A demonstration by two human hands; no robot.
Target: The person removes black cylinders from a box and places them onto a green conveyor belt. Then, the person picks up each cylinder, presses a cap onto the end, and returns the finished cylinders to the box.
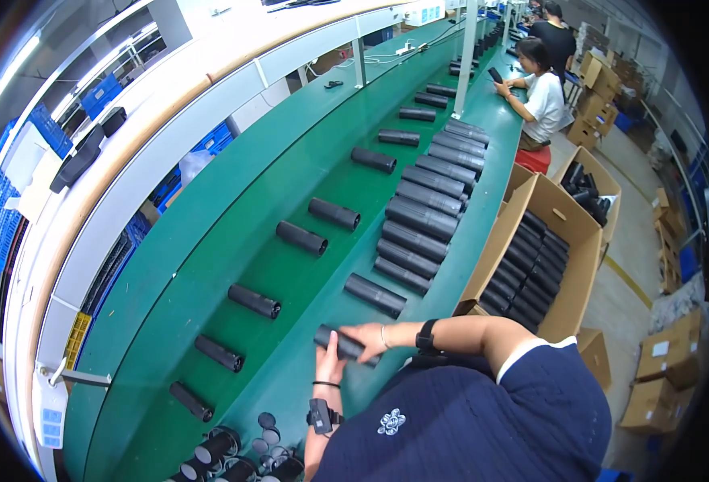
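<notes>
A black cylindrical tube (349, 347) lies tilted across both my hands, just above the near edge of the green bench. My left hand (329, 366) wraps its near-left side, thumb up along the tube. From the right, my right hand (367, 339) grips the same tube around its middle, and part of the tube's right end is hidden or blurred. The nearest loose piece is another black tube (375, 295) lying just beyond my hands. Past it, a row of black tubes (420, 218) lies side by side along the bench edge.
A green conveyor belt (290, 277) carries spaced black tubes (255, 300). Bottom left stand black tubes with round grey-faced parts (270, 438). On my right is an open cardboard box (575, 241) stacked with tubes. A co-worker (541, 100) sits farther along, holding a dark piece.
</notes>
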